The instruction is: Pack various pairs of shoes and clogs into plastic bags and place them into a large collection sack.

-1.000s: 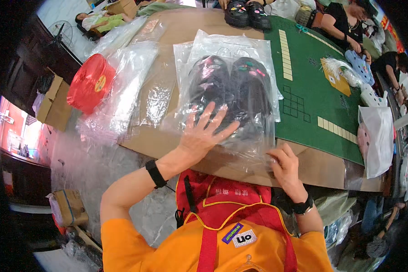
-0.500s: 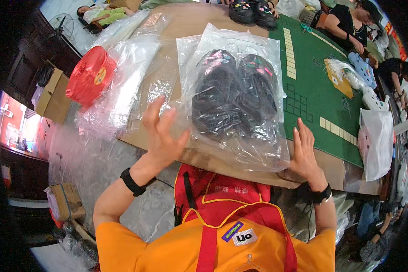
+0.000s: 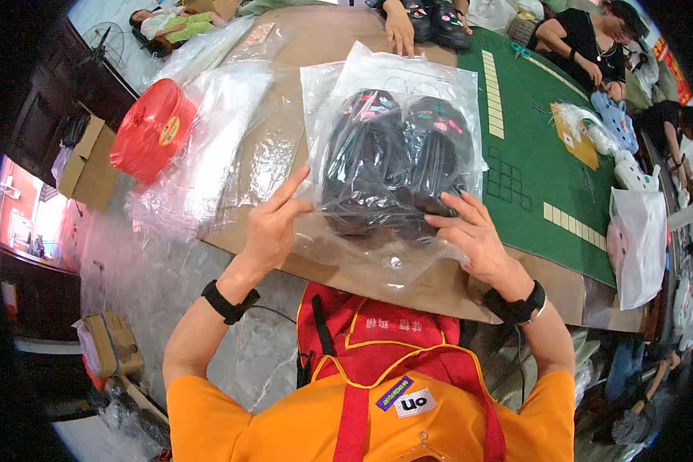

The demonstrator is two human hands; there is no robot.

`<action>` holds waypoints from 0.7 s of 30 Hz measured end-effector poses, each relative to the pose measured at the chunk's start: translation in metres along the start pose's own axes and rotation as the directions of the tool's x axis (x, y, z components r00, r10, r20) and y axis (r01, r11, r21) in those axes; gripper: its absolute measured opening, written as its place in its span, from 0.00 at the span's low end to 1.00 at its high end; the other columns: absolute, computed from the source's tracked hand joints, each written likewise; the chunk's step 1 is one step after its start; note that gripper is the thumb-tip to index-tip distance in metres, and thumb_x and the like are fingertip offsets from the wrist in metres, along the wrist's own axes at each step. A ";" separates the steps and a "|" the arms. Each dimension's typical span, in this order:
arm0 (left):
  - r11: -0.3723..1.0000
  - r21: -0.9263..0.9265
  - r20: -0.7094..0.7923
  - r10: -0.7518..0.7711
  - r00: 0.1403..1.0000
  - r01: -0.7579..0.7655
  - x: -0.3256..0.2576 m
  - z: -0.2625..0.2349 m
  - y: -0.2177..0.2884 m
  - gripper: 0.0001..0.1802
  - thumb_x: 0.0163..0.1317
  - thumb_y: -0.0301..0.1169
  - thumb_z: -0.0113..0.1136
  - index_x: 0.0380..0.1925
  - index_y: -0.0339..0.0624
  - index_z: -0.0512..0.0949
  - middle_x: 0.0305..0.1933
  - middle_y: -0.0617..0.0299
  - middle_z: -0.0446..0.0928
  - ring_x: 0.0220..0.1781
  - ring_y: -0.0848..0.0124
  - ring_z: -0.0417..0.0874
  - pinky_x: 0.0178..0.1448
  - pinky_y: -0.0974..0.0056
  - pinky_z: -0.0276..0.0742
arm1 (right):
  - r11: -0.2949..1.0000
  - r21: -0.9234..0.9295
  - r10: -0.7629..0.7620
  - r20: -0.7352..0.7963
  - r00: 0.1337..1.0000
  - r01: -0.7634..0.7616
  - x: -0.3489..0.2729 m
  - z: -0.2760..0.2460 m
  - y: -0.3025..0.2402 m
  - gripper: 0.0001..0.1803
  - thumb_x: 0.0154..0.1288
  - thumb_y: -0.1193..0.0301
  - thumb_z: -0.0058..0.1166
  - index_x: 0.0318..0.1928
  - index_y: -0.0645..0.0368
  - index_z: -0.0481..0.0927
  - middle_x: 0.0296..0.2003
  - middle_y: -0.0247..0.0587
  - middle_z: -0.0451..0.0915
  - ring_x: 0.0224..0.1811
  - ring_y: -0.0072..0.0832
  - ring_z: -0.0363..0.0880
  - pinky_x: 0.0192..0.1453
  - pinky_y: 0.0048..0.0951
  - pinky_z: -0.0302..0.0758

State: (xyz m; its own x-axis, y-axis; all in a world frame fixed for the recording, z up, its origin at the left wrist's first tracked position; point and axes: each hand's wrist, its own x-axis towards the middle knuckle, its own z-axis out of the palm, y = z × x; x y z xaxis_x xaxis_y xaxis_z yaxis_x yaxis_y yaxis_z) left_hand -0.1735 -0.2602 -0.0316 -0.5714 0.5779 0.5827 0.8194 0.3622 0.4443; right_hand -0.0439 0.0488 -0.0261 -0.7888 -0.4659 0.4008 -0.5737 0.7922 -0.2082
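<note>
A clear plastic bag (image 3: pixel 396 262) holds a pair of black clogs (image 3: pixel 373 142) with colourful charms, lying on top of a white bag (image 3: pixel 412 69) at the table's near edge. My left hand (image 3: pixel 273 231) is at the clear bag's left side, index finger stretched out and fingers spread at the film. On the lower right of the same bag, by the heel of one clog, my right hand (image 3: pixel 473 235) rests with its fingers stretched over the plastic. Its thumb is hard to make out.
Left of the bag lie a roll of red plastic tape (image 3: pixel 154 131) and a stack of clear bags (image 3: pixel 223 138). A green mat (image 3: pixel 531 154) covers the right side. Another person's hand (image 3: pixel 399 31) reaches beside more black clogs (image 3: pixel 446 27) at the back.
My right hand has moved left and up onto the bag over the clog. My left hand has turned at the bag's edge. Another person's hand has come in at the back.
</note>
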 end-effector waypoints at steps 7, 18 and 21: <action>0.977 -0.155 0.113 0.164 0.980 -0.146 0.012 -0.012 0.021 0.13 0.43 0.12 0.47 0.27 0.37 0.76 0.40 0.54 0.77 0.40 0.61 0.80 0.42 0.64 0.75 | 0.936 0.254 0.293 -0.185 0.938 -0.243 0.004 -0.001 0.004 0.13 0.66 0.65 0.43 0.38 0.59 0.77 0.50 0.36 0.75 0.59 0.36 0.64 0.65 0.41 0.54; 0.952 -0.012 0.115 0.304 0.946 -0.305 0.051 -0.011 0.049 0.27 0.36 0.32 0.70 0.41 0.40 0.74 0.30 0.58 0.68 0.33 0.58 0.70 0.41 0.60 0.68 | 0.864 0.438 0.464 -0.504 0.729 -0.247 0.064 -0.047 0.000 0.18 0.69 0.64 0.39 0.44 0.67 0.75 0.38 0.39 0.77 0.40 0.22 0.71 0.55 0.27 0.63; 0.906 0.202 0.137 0.350 0.927 -0.372 0.051 -0.016 0.041 0.21 0.40 0.27 0.67 0.38 0.40 0.75 0.28 0.60 0.67 0.30 0.61 0.69 0.36 0.61 0.68 | 0.865 0.476 0.429 -0.533 0.729 -0.160 0.066 -0.055 -0.008 0.17 0.70 0.65 0.39 0.43 0.66 0.74 0.34 0.38 0.76 0.38 0.22 0.71 0.51 0.25 0.65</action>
State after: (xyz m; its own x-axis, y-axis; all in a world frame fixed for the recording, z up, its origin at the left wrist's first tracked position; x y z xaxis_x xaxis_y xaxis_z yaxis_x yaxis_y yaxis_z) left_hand -0.1698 -0.2274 0.0278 -0.2360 0.7625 0.6024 0.9643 0.2603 0.0482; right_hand -0.0797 0.0336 0.0510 -0.7035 0.2104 0.6788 -0.4745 0.5720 -0.6691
